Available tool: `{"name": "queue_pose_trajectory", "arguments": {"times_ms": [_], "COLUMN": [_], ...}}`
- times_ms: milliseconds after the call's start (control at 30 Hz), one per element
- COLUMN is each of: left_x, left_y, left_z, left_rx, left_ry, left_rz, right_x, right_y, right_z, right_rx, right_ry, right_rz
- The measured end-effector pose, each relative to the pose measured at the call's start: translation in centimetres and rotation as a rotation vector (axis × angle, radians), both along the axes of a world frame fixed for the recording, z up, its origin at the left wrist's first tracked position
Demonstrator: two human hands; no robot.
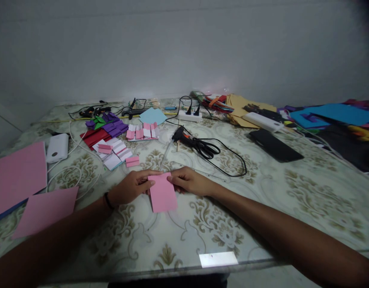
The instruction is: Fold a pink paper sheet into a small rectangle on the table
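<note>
The left hand (126,188) clamps a small pink sheet (164,197) at ten o'clock, the right hand (192,181) at two, a glue gun (186,139) beyond at one.

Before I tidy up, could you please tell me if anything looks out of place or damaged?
Nothing looks clearly damaged, but the glue gun has an untidy cord: partly bunched, partly sprawling loosely to its right.

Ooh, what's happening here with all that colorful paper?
Someone is holding a small pink paper with both hands, the left hand at one upper side and the right hand at the other. Bigger pink sheets lie off to the left. Farther back on the table are small folded papers in several colors, and a glue gun lying with its cord looped.
</note>
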State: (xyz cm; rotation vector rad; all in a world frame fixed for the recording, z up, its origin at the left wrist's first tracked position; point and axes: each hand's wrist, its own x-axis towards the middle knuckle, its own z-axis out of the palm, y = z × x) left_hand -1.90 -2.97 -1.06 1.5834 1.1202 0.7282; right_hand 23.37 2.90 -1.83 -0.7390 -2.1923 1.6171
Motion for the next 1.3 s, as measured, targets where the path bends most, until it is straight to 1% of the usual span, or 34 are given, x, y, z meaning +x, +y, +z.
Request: {"name": "queue_pose_trajectory", "arguments": {"times_ms": [400,533,733,933,1300], "left_x": [-0.27,-0.19,-0.07,0.01,-0.07], "left_y": [0.07,0.10,0.09,0.08,0.12], "left_z": [-0.47,-0.39,-0.17,-0.08,-0.19], "left_rx": [0.019,0.014,0.016,-0.005,-0.006], "left_ry": [0.052,0.033,0.027,0.012,0.034], "left_rz": [-0.008,-0.009,-0.001,-0.002,0.002], "right_x": [-0.02,-0.03,0.00,-0.01,0.00], "right_y": [0.03,0.04,-0.05,-0.08,-0.05], "right_z": [0.06,-0.02,0.05,0.04,-0.06], "right_rx": [0.009,0.002,0.045,0.032,0.059], "right_ry": [-0.010,-0.005,-0.013,-0.021,-0.034], "right_rz": [0.019,0.020,0.013,0.005,0.005]}}
